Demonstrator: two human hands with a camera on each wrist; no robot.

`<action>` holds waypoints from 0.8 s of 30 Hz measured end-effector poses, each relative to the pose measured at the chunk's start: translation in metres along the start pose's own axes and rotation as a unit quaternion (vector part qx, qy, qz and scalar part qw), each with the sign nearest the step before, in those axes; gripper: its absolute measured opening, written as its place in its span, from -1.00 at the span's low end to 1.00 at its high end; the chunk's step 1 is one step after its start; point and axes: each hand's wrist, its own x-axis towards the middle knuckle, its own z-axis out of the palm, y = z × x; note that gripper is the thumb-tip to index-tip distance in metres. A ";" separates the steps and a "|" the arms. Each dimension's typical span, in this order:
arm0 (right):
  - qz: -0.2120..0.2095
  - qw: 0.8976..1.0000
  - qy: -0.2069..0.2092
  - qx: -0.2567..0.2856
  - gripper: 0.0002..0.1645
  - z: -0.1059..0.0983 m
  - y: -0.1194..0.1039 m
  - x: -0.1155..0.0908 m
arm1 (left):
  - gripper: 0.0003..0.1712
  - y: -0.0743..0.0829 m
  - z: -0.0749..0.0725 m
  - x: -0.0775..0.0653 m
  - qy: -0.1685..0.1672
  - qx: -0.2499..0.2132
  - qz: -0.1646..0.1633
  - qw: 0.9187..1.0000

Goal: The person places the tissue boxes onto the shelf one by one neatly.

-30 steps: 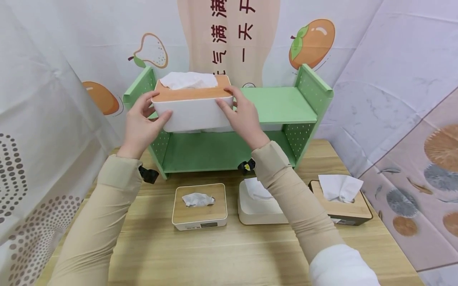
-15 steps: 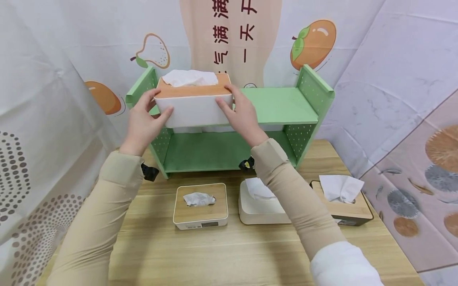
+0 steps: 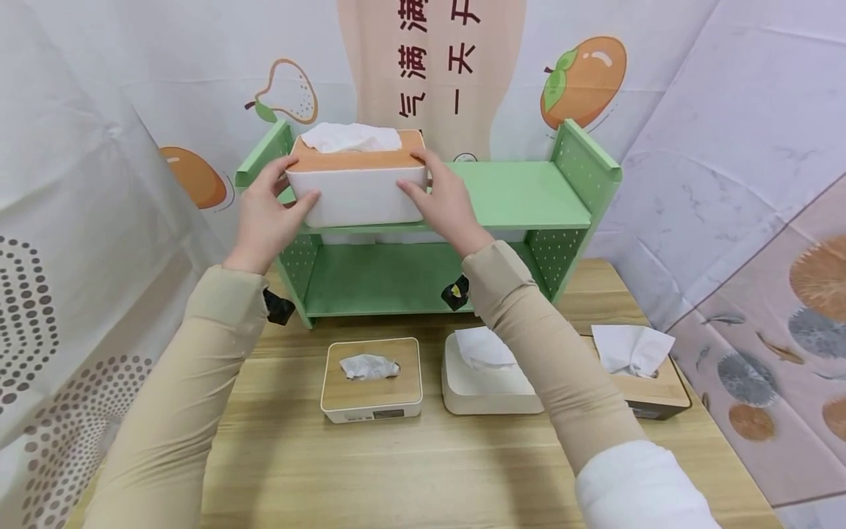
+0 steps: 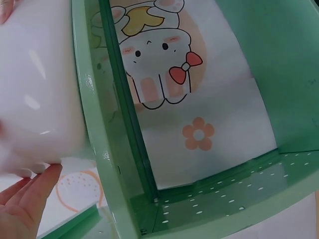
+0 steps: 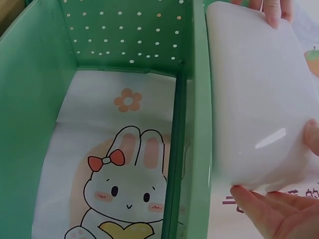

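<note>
Both hands hold a white tissue box [image 3: 363, 197] with a wooden lid and a tissue sticking out of its top. It is at the left part of the upper shelf of a green rack [image 3: 522, 195]. My left hand [image 3: 264, 213] grips the box's left end, thumb on the front face. The right hand [image 3: 446, 198] grips the right end the same way. In the right wrist view the box's smooth white side [image 5: 259, 94] lies close along the green shelf edge [image 5: 201, 124]. Whether its base touches the shelf board, I cannot tell.
On the wooden table [image 3: 370, 477] in front of the rack stand a wood-topped tissue box [image 3: 337, 397], a cream tissue box [image 3: 492, 404] partly behind the right forearm, and a dark-sided tissue box [image 3: 667, 393]. The rack's lower shelf [image 3: 383, 283] lies below the held box.
Both hands and the held tissue box have moved slightly up in the head view, toward the back of the upper shelf. The grip is unchanged, and the boxes on the table stay put.
</note>
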 end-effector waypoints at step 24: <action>0.074 0.993 -0.044 -0.077 -0.30 0.009 -0.008 0.047 | -0.34 0.002 0.004 0.041 -0.003 -0.026 -0.116 0.993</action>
